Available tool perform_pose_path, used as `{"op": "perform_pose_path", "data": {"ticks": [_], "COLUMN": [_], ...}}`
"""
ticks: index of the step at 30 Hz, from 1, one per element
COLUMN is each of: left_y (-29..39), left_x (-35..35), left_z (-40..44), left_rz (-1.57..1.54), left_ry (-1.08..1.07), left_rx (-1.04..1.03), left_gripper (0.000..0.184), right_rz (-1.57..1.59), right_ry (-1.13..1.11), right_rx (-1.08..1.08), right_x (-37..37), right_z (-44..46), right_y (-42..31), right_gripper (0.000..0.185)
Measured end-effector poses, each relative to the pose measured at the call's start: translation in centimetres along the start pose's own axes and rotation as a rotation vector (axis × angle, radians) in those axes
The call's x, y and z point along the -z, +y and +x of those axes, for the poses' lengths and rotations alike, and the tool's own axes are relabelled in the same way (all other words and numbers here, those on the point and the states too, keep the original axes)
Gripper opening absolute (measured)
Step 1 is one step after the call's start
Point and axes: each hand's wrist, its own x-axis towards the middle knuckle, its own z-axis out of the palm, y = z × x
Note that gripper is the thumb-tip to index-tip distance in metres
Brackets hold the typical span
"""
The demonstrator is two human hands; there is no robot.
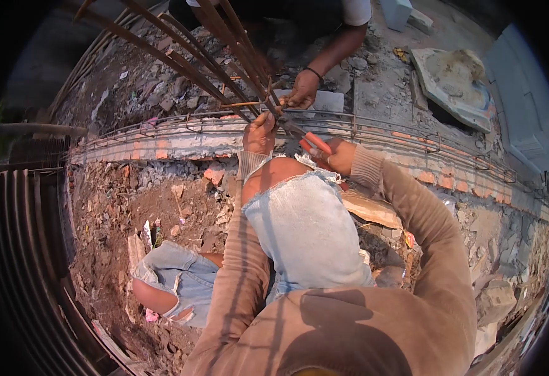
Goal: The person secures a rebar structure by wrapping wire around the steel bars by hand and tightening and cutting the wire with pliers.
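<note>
My right hand [341,156] is closed round the red-orange handles of a pair of pincers [315,142], whose jaws point up and left to a joint of steel bars. Beside that joint my left hand [260,133] grips the foot of the slanting rebar [190,69], its fingertips partly hidden by the bars. Across from me a co-worker's hand [304,89], with a dark band at the wrist, touches the same joint. A thin rusty stirrup [243,104] crosses the upright bars there. Any tie wire is too small to make out.
A long horizontal rebar cage [406,139] lies along a low brick and mortar wall [180,145]. Rubble [124,207] covers the ground. A broken pale slab [456,84] lies at the upper right, corrugated sheeting [30,263] stands at left.
</note>
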Motion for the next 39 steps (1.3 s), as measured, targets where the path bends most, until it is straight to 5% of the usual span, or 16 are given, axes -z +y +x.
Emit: {"op": "perform_pose_path", "data": {"ticks": [10,12,16,17,18,20,22,25,32,39], "left_y": [0.9,0.5,-0.2,-0.4,-0.9,-1.6,-2.2,-2.3,-3.5,-4.7], "left_x": [-0.9,-0.6,-0.6,-1.1,-1.0,-0.5,0.2,0.7,1.7,4.4], "left_z": [0.2,-0.9,-1.2,-1.4,-1.2,-0.8,-0.4,-0.4,-0.7,-0.4], "left_rz": [0.036,-0.020,0.017,-0.001,-0.005,-0.059,-0.089,0.013,0.110,0.201], "left_ry": [-0.108,-0.085,-0.039,0.014,0.008,0.123,0.144,0.190,0.571,0.581], "left_rx": [-0.062,-0.073,-0.126,-0.132,-0.111,-0.138,-0.151,-0.123,0.056,0.123], "left_gripper": [0.028,0.031,0.033,0.031,0.031,0.030,0.030,0.031,0.032,0.037], "right_rz": [-0.346,0.084,0.569,0.293,-0.349,-0.846,-0.992,-1.132,-0.749,-0.512], "right_ry": [0.061,-0.148,-0.089,0.021,0.287,0.376,0.392,0.717,0.788,0.771], "right_rx": [-0.106,-0.282,-0.245,-0.229,-0.042,-0.320,-0.277,-0.102,0.194,0.256], "right_x": [-2.1,-2.3,-0.4,0.6,1.0,3.5,5.5,5.4,-2.7,-4.1], "right_z": [-1.5,-4.0,-9.9,-11.2,-11.9,-14.0,-14.3,-14.2,-9.8,-3.5], "right_y": [3.1,5.1,12.4,14.2,16.6,15.6,18.8,21.0,18.8,14.3], "right_gripper": [0.048,0.039,0.036,0.034,0.036,0.054,0.059,0.061,0.031,0.020]}}
